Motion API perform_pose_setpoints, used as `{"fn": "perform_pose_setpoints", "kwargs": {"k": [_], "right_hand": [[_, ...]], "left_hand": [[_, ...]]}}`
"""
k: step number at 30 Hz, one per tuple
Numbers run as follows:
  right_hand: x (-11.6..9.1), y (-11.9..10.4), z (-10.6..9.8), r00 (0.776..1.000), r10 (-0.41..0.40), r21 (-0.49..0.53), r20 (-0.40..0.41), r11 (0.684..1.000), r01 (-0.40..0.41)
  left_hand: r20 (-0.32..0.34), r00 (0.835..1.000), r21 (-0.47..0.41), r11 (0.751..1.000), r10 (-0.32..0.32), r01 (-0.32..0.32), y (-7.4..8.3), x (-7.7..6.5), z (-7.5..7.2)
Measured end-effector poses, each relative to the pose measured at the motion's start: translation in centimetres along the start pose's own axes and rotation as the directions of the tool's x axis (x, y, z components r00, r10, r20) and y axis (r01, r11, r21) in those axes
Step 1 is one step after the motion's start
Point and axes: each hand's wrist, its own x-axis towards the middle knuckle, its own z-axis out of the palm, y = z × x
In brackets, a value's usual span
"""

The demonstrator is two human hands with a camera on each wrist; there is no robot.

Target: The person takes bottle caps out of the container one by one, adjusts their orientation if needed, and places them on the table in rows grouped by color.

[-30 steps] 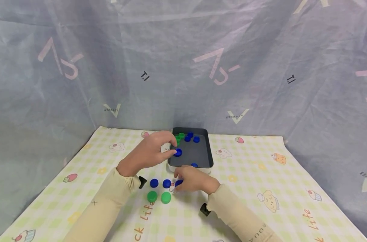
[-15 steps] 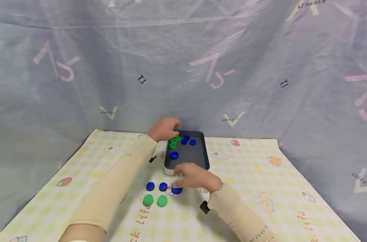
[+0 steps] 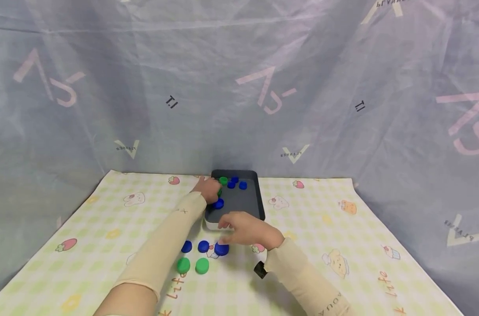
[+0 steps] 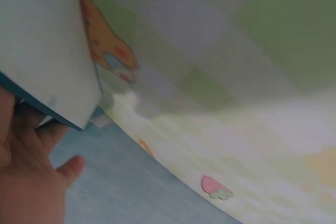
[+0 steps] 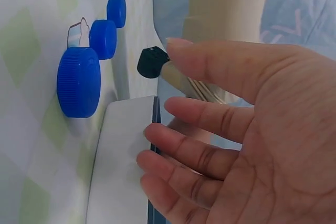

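Note:
My left hand reaches over the left rim of a dark-lined tray, beside green caps and a blue bottle cap. In the left wrist view its fingertips go behind the tray wall; I cannot tell whether they hold anything. My right hand hovers in front of the tray, its fingers loosely spread and holding nothing. Just under its thumb, a larger blue cap lies on the tablecloth. The right wrist view shows this ridged cap apart from the fingers.
Two smaller blue caps lie in a row left of the larger one. Nearer me are two green caps. More blue caps sit toward the tray's back. A grey curtain hangs behind the table.
My left hand moved to the tray's back left, then came down over its left rim. My right hand stayed nearly still, while the larger blue cap came into fuller view beneath it.

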Motion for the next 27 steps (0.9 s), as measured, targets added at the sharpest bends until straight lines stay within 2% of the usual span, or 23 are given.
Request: {"fn": "perform_pose_setpoints", "kwargs": {"k": [6,10,18,21,23,25,27], "right_hand": [[0.1,-0.2,0.2,1.000,0.010,0.012,0.014,1.000,-0.011],[0.1,-0.4,0.4,1.000,0.013,0.012,0.016,1.000,-0.014],[0.0,-0.4,0.3,1.000,0.022,-0.003,0.014,1.000,-0.022],[0.0,-0.4,0.2,1.000,0.014,-0.003,0.006,1.000,-0.013],[0.0,-0.4,0.2,1.000,0.004,-0.002,0.003,1.000,-0.004],[-0.1,-0.4,0.1,1.000,-0.007,0.004,-0.002,1.000,0.007],[-0.1,-0.4,-0.2,1.000,-0.011,0.011,-0.005,1.000,0.011]], "left_hand": [[-0.041,0.999,0.015,1.000,0.026,-0.025,0.8,-0.1,0.0],[-0.039,0.999,0.029,0.999,0.034,-0.033,0.8,-0.3,0.0],[-0.080,0.994,0.078,0.994,0.081,-0.074,1.0,-0.7,-0.7],[-0.116,0.989,0.092,0.992,0.092,-0.081,0.8,-0.5,-0.7],[-0.168,0.980,0.084,0.992,0.105,-0.092,0.4,-0.6,-0.9],[-0.230,0.967,0.038,0.994,0.106,-0.100,-0.1,-1.1,-1.9],[-0.296,0.951,-0.076,0.990,0.088,-0.115,-0.6,-1.9,-3.6]]}}
